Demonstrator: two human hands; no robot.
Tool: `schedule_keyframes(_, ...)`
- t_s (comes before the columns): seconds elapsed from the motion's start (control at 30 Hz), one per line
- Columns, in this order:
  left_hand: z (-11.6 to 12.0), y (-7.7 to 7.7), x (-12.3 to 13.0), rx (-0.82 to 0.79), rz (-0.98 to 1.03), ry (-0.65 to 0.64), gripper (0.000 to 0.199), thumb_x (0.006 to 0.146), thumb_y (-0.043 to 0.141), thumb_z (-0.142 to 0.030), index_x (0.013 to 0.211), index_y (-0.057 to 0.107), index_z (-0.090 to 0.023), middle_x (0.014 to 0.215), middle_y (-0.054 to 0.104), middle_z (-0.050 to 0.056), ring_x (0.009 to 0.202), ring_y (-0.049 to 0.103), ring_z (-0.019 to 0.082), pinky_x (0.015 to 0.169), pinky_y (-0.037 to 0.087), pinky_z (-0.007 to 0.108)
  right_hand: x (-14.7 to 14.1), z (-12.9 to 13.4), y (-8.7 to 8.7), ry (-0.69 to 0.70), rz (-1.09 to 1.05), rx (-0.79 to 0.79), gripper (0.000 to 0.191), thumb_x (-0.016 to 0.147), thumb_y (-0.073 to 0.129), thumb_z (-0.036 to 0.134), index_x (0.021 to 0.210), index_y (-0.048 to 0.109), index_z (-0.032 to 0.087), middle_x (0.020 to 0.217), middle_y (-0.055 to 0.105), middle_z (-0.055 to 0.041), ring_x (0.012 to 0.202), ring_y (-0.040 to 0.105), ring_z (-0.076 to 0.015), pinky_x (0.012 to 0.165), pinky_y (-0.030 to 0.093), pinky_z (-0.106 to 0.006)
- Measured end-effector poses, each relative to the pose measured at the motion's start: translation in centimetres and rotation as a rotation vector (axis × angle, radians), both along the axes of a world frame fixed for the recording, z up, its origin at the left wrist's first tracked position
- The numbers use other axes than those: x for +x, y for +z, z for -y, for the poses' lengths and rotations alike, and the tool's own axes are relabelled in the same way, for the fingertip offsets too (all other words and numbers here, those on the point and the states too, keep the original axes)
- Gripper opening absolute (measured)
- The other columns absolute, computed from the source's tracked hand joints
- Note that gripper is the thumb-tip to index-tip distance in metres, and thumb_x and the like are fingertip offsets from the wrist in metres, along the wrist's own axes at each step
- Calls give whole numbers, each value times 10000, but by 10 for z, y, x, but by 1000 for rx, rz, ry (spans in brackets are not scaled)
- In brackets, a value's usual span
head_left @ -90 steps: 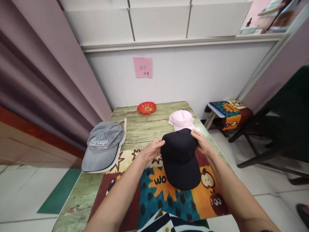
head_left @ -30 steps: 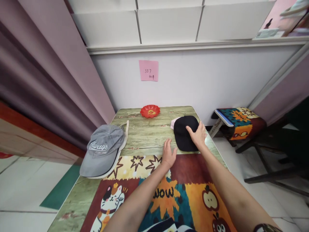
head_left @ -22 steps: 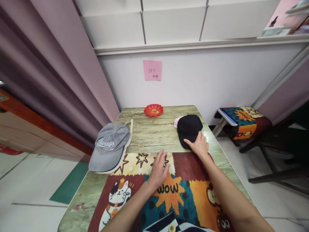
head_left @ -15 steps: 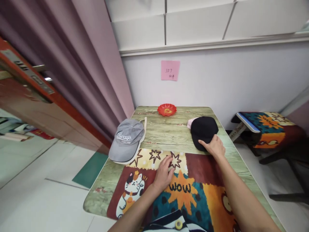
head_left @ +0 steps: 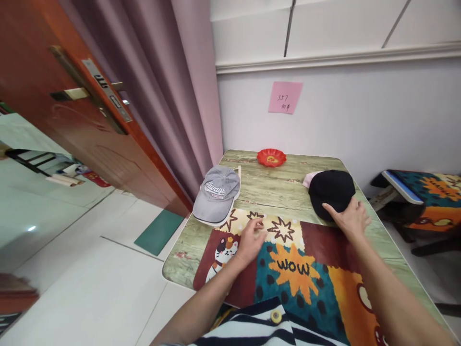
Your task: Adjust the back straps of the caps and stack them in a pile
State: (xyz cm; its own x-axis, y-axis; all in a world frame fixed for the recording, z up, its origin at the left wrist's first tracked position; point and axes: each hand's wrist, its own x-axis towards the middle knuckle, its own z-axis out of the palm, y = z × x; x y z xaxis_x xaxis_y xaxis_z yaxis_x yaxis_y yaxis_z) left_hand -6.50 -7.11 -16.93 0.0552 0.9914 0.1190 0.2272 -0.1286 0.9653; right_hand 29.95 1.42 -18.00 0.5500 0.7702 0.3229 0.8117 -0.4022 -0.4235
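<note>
A black cap (head_left: pixel 332 192) lies on the right side of the table, over a pale pink piece (head_left: pixel 311 179) that sticks out at its left. My right hand (head_left: pixel 351 218) is at the cap's near right edge, its thumb at the brim and its fingers spread apart. At the left of the table rests a grey cap (head_left: pixel 217 193) with white lettering and its brim towards me. My left hand (head_left: pixel 252 239), fingers loosely bent and apart, is over the patterned mat (head_left: pixel 290 269), holding nothing, a little to the right of the grey cap.
A red scalloped dish (head_left: pixel 271 157) stands at the table's (head_left: pixel 273 185) far edge, by the wall. A pink note (head_left: pixel 285 97) hangs above it. To the left are a curtain (head_left: pixel 169 86) and a wooden door (head_left: pixel 137 154); a stool (head_left: pixel 428 192) stands at the right.
The view has swung left. My right hand's fingers have spread and loosened from the black cap. My left hand has shifted left over the mat, closer to the grey cap.
</note>
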Motion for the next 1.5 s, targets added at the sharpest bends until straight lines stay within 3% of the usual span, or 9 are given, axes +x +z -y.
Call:
schedule_keyframes(0.1, 2, 12, -59, -36, 102, 316, 383, 842, 661, -374, 1167, 608, -179, 1067, 681, 87, 861, 660, 171, 794, 545, 320, -40, 24, 0, 93, 11, 254, 898, 857, 462, 747, 1486, 429, 107, 1544, 403, -249, 1445, 360, -396, 1145, 287, -569)
schedule_keyframes(0.2, 2, 24, -120, 15, 140, 645, 408, 794, 711, -460, 1067, 620, -170, 890, 640, 33, 772, 613, 149, 722, 506, 276, -84, 41, -7, 322, -101, 253, 728, 892, 455, 658, 1358, 561, 109, 1479, 479, -239, 1408, 422, -351, 1134, 348, -505)
schedule_keyframes(0.37, -2, 30, -171, -143, 197, 800, 526, 670, 776, -524, 1006, 578, -171, 797, 604, -6, 584, 537, 103, 551, 435, 241, -141, 41, -20, 527, -375, 165, 556, 861, 533, 595, 1170, 686, 158, 1403, 574, -192, 1310, 533, -326, 1093, 420, -471)
schedule_keyframes(0.53, -11, 28, -176, -253, 145, 838, 603, 642, 794, -551, 1044, 580, -155, 825, 629, 19, 576, 567, 125, 544, 460, 272, -169, 41, -29, 614, -412, 104, 415, 860, 557, 516, 1053, 732, 193, 1357, 636, -150, 1230, 597, -326, 1055, 443, -493)
schedule_keyframes(0.63, -21, 32, -180, -252, -26, 869, 629, 594, 834, -549, 1037, 618, -159, 969, 675, 87, 808, 660, 206, 722, 527, 328, -172, 45, -33, 675, -341, 63, 349, 872, 558, 486, 990, 745, 216, 1280, 688, -117, 1198, 612, -319, 1064, 420, -508)
schedule_keyframes(0.77, -36, 39, -188, -280, -213, 812, 662, 524, 877, -545, 1011, 649, -161, 1078, 702, 144, 1026, 664, 311, 904, 504, 401, -170, 45, -33, 680, -345, 78, 323, 891, 547, 469, 954, 749, 225, 1234, 711, -101, 1160, 632, -301, 1043, 434, -485)
schedule_keyframes(1.13, -44, 44, -188, -333, -228, 757, 736, 522, 860, -597, 1054, 616, -150, 1052, 705, 131, 926, 669, 288, 826, 495, 389, -170, 43, -31, 711, -344, 122, 291, 901, 552, 449, 897, 753, 238, 1108, 753, -93, 1081, 657, -293, 996, 446, -475)
schedule_keyframes(1.33, -43, 45, -191, -331, -352, 760, 688, 537, 828, -632, 995, 641, -154, 887, 692, 94, 839, 655, 290, 798, 486, 400, -171, 43, -30, 722, -340, 135, 273, 908, 552, 427, 889, 751, 241, 1093, 758, -92, 1077, 668, -282, 1000, 452, -464)
schedule_keyframes(1.5, -44, 40, -194, -300, -108, 815, 645, 444, 894, -520, 917, 648, -158, 839, 686, 41, 796, 636, 228, 801, 485, 373, -171, 43, -29, 725, -339, 138, 273, 912, 554, 430, 883, 750, 243, 1102, 758, -93, 1082, 668, -284, 998, 455, -465)
